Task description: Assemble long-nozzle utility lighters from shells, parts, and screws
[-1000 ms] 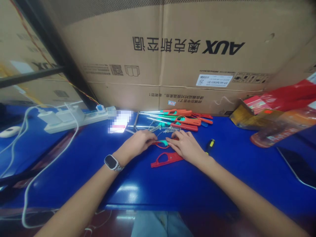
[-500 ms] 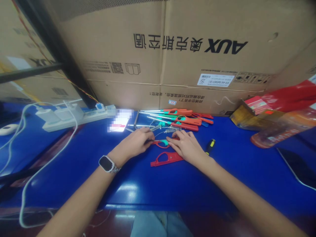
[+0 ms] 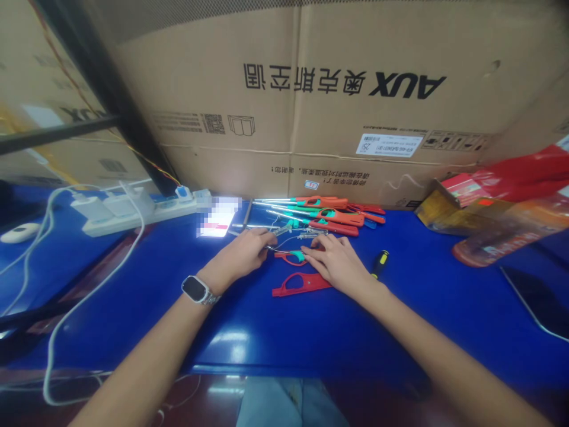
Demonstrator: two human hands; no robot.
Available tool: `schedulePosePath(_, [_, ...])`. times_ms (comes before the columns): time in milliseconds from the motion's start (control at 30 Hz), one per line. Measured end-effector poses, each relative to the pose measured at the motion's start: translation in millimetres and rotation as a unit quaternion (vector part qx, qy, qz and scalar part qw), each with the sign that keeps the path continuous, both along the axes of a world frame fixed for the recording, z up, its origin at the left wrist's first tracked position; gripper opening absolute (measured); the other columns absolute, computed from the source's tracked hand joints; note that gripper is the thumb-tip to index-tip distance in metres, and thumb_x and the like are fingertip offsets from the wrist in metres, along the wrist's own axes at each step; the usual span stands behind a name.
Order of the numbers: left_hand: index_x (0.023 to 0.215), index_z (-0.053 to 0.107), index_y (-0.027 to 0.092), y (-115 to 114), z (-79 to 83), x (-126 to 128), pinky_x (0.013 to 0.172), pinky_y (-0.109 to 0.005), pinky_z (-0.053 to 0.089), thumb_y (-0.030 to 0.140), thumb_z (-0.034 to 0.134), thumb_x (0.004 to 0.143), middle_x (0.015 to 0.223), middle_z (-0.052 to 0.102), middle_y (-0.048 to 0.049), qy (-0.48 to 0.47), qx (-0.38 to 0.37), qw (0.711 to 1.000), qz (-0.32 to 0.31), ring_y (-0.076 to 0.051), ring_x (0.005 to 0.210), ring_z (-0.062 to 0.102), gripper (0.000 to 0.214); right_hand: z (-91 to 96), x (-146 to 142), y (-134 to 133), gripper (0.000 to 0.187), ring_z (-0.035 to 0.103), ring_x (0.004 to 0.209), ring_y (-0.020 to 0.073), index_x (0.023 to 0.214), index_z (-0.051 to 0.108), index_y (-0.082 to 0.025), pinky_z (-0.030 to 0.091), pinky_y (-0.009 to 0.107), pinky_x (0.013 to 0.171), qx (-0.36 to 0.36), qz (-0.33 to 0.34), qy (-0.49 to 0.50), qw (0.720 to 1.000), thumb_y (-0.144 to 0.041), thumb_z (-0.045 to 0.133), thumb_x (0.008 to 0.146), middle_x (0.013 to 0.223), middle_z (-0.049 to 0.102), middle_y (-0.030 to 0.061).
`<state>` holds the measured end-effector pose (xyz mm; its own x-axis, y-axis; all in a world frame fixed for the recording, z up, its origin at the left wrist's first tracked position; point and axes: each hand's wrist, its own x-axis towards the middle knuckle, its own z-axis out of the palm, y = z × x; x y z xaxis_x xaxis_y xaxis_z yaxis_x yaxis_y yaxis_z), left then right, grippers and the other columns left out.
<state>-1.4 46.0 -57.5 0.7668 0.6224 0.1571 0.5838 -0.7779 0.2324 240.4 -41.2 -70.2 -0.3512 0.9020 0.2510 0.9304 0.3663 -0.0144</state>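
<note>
My left hand is closed, its fingertips pinching a small thin metal piece from which a fine wire seems to run rightward. My right hand presses its fingers on a red lighter casing half with a teal trigger, whose right end is hidden under the fingers. Nearer to me lies another red casing half, partly below the right hand. Small metal parts and wires sit just beyond the fingertips. Behind them are several long-necked gas lighters in orange and red.
A black and yellow screwdriver lies right of my right hand. A lit phone and a white power strip stand at left. At right are a bottle, a dark-screened device and an open box. A large carton rises behind.
My left fingertips have drawn slightly away from the red casing half, with the metal piece more visible. My right hand stays in place. The view has shifted a little.
</note>
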Motion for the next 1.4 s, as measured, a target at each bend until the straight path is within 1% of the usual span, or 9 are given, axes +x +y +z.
schedulePosePath(167, [0.104, 0.065, 0.018, 0, 2.1, 0, 0.092, -0.040, 0.046, 0.015, 0.050, 0.093, 0.102, 0.063, -0.0081, -0.002, 0.014, 1.000, -0.019, -0.025, 0.102, 0.060, 0.019, 0.1, 0, 0, 0.033, 0.054, 0.103, 0.0229, 0.124, 0.069, -0.029, 0.031, 0.035, 0.080, 0.004, 0.003, 0.001, 1.000, -0.037, 0.046, 0.102, 0.113, 0.064, 0.0097])
schedulePosePath(333, [0.109, 0.065, 0.019, 3, -4.3, -1, 0.086, -0.035, 0.050, 0.018, 0.051, 0.092, 0.107, 0.060, -0.0082, -0.027, -0.047, 0.999, -0.005, -0.021, 0.095, 0.062, 0.021, -0.5, 1, 1, 0.033, 0.054, 0.102, 0.0228, 0.124, 0.069, -0.029, 0.032, 0.035, 0.080, 0.005, 0.003, 0.005, 1.000, -0.037, 0.046, 0.102, 0.113, 0.064, 0.0099])
schedulePosePath(533, [0.096, 0.063, 0.017, 7, -6.7, -2, 0.079, -0.033, 0.050, 0.018, 0.050, 0.092, 0.096, 0.062, -0.0072, -0.074, -0.107, 0.991, -0.003, -0.019, 0.084, 0.061, 0.014, -3.0, 2, 2, 0.032, 0.054, 0.103, 0.0227, 0.122, 0.070, -0.029, 0.031, 0.034, 0.076, 0.012, 0.006, 0.009, 1.000, -0.038, 0.046, 0.102, 0.113, 0.064, 0.0096])
schedulePosePath(667, [0.105, 0.056, 0.018, 2, -5.9, -1, 0.080, -0.035, 0.050, 0.023, 0.045, 0.096, 0.100, 0.065, -0.0082, -0.100, -0.110, 0.989, 0.007, -0.020, 0.087, 0.063, 0.015, -3.7, 2, 2, 0.032, 0.054, 0.103, 0.0230, 0.122, 0.070, -0.029, 0.031, 0.034, 0.076, 0.010, 0.006, 0.011, 1.000, -0.038, 0.046, 0.102, 0.113, 0.063, 0.0096])
schedulePosePath(833, [0.121, 0.051, 0.020, 2, -10.6, 3, 0.086, -0.037, 0.050, 0.021, 0.041, 0.097, 0.114, 0.065, -0.0106, -0.149, -0.111, 0.982, -0.022, -0.021, 0.097, 0.064, 0.026, -2.4, 2, 2, 0.032, 0.055, 0.104, 0.0233, 0.121, 0.070, -0.029, 0.033, 0.035, 0.077, 0.004, 0.005, 0.015, 1.000, -0.038, 0.046, 0.102, 0.113, 0.063, 0.0093])
schedulePosePath(1033, [0.115, 0.056, 0.019, 4, -10.0, 2, 0.080, -0.034, 0.050, 0.023, 0.044, 0.094, 0.109, 0.068, -0.0081, -0.149, -0.146, 0.978, -0.016, -0.020, 0.089, 0.064, 0.024, -2.0, 2, 2, 0.032, 0.055, 0.104, 0.0229, 0.122, 0.070, -0.029, 0.033, 0.034, 0.076, 0.004, 0.006, 0.021, 1.000, -0.037, 0.047, 0.101, 0.113, 0.063, 0.0093])
schedulePosePath(1200, [0.113, 0.057, 0.023, -9, -1.6, 11, 0.061, -0.030, 0.043, 0.027, 0.053, 0.086, 0.092, 0.069, -0.0022, -0.071, -0.104, 0.990, 0.067, -0.018, 0.070, 0.062, 0.027, -1.1, 1, 2, 0.033, 0.055, 0.104, 0.0230, 0.123, 0.070, -0.028, 0.034, 0.035, 0.077, -0.003, 0.001, 0.023, 1.000, -0.038, 0.047, 0.102, 0.114, 0.063, 0.0098])
schedulePosePath(1300, [0.105, 0.059, 0.022, -19, 3.7, 21, 0.057, -0.030, 0.039, 0.042, 0.052, 0.089, 0.074, 0.068, -0.0008, -0.032, -0.033, 0.991, 0.128, -0.020, 0.064, 0.062, 0.026, -0.4, 1, 1, 0.033, 0.055, 0.105, 0.0235, 0.123, 0.069, -0.028, 0.034, 0.035, 0.078, -0.006, -0.001, 0.022, 1.000, -0.038, 0.047, 0.101, 0.114, 0.063, 0.0099])
schedulePosePath(1400, [0.101, 0.061, 0.020, -23, 6.0, 28, 0.056, -0.029, 0.037, 0.048, 0.047, 0.092, 0.072, 0.069, -0.0029, -0.013, 0.016, 0.988, 0.153, -0.020, 0.064, 0.063, 0.032, 0.0, 1, 1, 0.033, 0.055, 0.105, 0.0233, 0.123, 0.069, -0.029, 0.034, 0.035, 0.077, -0.007, -0.002, 0.021, 1.000, -0.038, 0.047, 0.101, 0.114, 0.063, 0.0096])
